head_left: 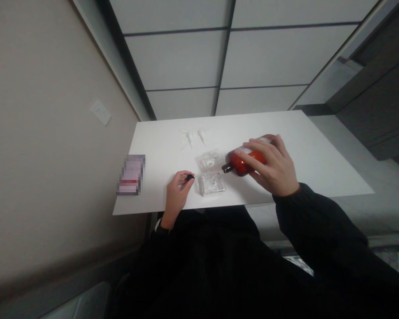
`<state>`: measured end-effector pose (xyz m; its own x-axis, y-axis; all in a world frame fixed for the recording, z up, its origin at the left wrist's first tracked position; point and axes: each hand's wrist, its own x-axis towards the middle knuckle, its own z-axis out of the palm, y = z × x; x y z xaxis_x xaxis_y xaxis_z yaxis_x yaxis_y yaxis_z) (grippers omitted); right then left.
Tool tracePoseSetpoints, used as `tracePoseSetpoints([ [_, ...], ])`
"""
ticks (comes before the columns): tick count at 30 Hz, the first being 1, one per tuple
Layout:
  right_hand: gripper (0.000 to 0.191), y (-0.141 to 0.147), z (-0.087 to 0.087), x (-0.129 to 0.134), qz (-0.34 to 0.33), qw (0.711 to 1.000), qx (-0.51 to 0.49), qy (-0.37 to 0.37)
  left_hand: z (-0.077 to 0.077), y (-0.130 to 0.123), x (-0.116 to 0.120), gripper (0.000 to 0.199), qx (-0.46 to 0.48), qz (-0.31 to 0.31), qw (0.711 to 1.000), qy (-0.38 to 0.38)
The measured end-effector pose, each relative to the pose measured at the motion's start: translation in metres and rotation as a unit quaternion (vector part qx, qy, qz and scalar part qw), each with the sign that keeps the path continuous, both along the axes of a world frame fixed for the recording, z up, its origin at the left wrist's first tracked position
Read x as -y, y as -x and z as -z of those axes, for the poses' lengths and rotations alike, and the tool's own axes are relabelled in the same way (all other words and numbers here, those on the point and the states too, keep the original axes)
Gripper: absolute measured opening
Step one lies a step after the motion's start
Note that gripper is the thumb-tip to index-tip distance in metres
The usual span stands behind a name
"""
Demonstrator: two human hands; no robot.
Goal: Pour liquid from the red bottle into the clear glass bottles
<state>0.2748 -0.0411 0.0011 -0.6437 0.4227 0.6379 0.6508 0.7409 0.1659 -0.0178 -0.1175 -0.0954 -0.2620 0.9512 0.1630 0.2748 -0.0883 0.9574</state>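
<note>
My right hand [269,164] is wrapped round a red-brown bottle [241,164] with a pale label. The bottle is tipped to the left, and its dark, narrow neck points toward a clear plastic box [213,185] on the table. A thin trace of clear liquid seems to run from the neck to the box. To the left of the box, my left hand [178,190] pinches a small black cap [189,177] between thumb and fingers. Just behind the box lies a clear bag [209,160] with whitish contents that I cannot make out.
Two small white nozzle-like pieces [195,137] lie toward the back of the white table [269,126]. A blurred pinkish packet [131,175] rests at the left edge, near the wall [53,133]. White panels [182,53] stand behind the table.
</note>
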Motion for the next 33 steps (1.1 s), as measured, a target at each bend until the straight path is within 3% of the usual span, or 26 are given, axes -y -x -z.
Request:
tracePoseSetpoints([
  [33,0.079,-0.0008,-0.0057,-0.0007,-0.005,1.0,-0.006,-0.006,0.0006,0.0007,0.0004,0.019,-0.002,-0.002,1.0,0.003],
])
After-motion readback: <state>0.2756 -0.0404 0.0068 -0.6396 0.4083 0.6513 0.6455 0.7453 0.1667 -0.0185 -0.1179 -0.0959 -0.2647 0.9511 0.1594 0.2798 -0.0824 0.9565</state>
